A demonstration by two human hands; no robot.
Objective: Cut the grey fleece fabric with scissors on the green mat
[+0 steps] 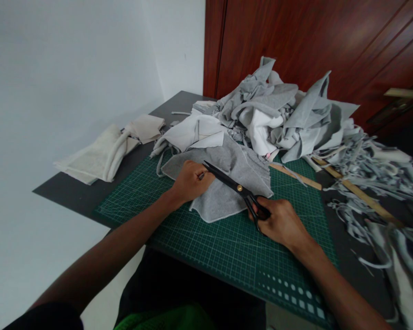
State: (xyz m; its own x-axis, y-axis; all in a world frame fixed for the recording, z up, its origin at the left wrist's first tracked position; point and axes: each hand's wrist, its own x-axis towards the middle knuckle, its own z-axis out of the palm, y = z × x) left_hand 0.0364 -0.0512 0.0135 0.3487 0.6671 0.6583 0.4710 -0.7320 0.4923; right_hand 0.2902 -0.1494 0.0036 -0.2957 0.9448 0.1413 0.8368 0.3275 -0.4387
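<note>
Black-handled fabric scissors [240,188] with dark blades and a brass pivot sit in my right hand [280,222], fingers through the handle loops. The blades point left and look closed or almost so, above a grey piece of fabric [223,201]. My left hand [192,181] is closed in a pinch on the left part of this fabric, close to the scissor tips. Its fingertips partly hide the fabric there. Under the fabric lies a green cutting mat [206,250] with a printed grid.
A heap of grey and white fabric [268,105] fills the back of the table. Cut strips [371,160] pile up at right beside a wooden ruler [365,197]; another wooden strip [296,176] lies on the mat. Folded cream cloth [99,156] is at left. Behind stands a brown door [313,41].
</note>
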